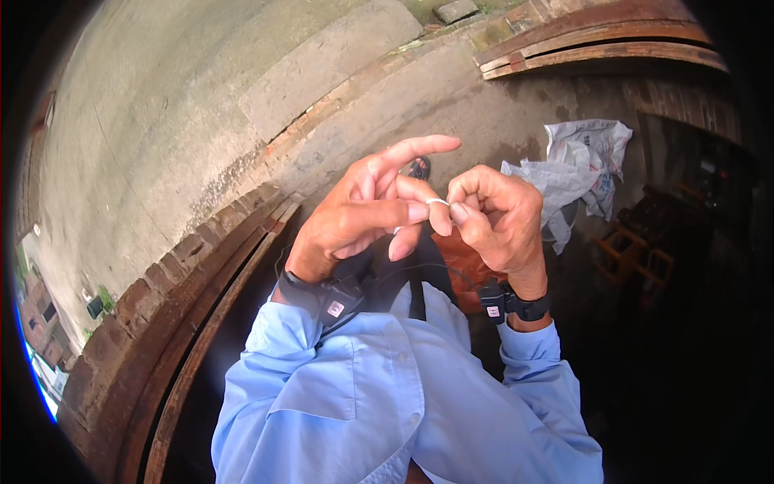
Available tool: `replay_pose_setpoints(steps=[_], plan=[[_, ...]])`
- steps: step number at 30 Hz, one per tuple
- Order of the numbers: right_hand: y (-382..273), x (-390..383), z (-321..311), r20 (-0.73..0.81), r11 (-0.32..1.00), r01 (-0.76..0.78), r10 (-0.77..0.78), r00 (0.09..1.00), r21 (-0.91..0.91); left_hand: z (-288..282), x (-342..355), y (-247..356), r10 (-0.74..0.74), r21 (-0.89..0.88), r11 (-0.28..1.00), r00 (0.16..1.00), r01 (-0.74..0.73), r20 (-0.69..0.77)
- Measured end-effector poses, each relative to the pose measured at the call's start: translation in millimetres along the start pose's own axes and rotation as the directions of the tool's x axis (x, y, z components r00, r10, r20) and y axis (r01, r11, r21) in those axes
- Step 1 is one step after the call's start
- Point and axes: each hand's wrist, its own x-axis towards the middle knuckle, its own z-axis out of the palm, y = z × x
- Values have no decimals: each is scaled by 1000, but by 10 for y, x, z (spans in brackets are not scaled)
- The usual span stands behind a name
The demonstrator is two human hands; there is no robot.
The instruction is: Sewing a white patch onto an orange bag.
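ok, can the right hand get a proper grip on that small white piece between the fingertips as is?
Probably yes. The right hand already meets the small white piece at its thumb and forefinger tips, and the left hand pinches it from the other side. Nothing lies between them.

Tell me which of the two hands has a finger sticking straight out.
The left hand: its index finger points out straight toward the upper right. The right hand has every finger curled in, and both pinch a small white piece between them.
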Motion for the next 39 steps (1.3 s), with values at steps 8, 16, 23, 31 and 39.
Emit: replay_pose_setpoints(steps=[8, 16, 23, 31, 39], plan=[[85, -15, 21, -25, 999, 37, -36, 999, 15, -37, -20, -17, -28, -38, 999, 999, 27, -24], [61, 27, -68, 57, 984, 94, -86, 995, -154, -49, -83, 69, -22, 149, 989, 1000, 23, -12], [-15, 79, -126, 225, 971, 100, -50, 973, -217, -95, -115, 54, -78, 241, 968, 997, 69, 29], [67, 35, -6, 136, 983, 144, -127, 982, -116, -138, -97, 0, -78, 146, 987, 996, 72, 32], [169, 21, 67, 30, 970, 199, -197, 980, -141, -59, 7, -63, -47, 137, 988, 983, 72, -179]])
